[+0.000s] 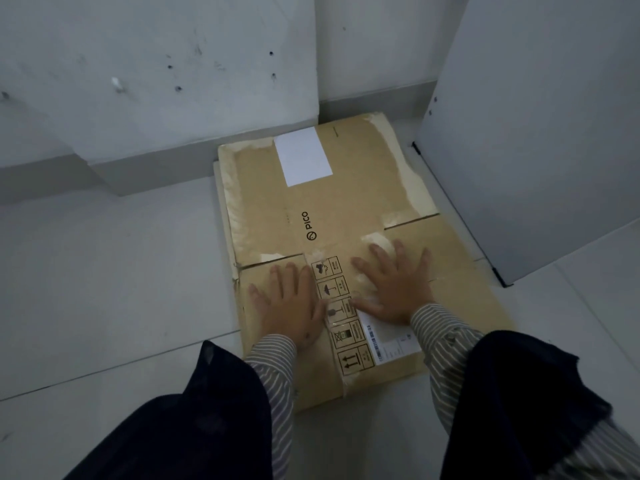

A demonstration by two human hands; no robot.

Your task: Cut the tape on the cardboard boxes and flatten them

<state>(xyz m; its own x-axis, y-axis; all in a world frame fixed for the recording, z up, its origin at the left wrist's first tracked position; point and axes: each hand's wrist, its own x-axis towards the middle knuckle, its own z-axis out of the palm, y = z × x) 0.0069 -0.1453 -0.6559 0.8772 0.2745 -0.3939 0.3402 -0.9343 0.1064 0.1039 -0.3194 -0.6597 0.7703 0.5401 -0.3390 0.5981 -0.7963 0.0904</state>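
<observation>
A brown cardboard box [346, 188] lies flattened on the floor, printed with a logo and a column of handling symbols. A white label [303, 157] is stuck near its far edge, and torn tape residue runs along its sides. My left hand [289, 306] presses flat on the near left flap with fingers spread. Just right of the symbol column, my right hand [394, 282] presses flat with its fingers also straight and spread. A second flat cardboard edge [217, 188] peeks out beneath the box on the left. No cutting tool is in view.
Pale floor tiles [104, 289] surround the box. A grey wall with a low ledge [138, 157] stands behind it on the left, and a white panel [536, 133] leans at the right, close to the box's edge. My dark-trousered knees frame the bottom of the view.
</observation>
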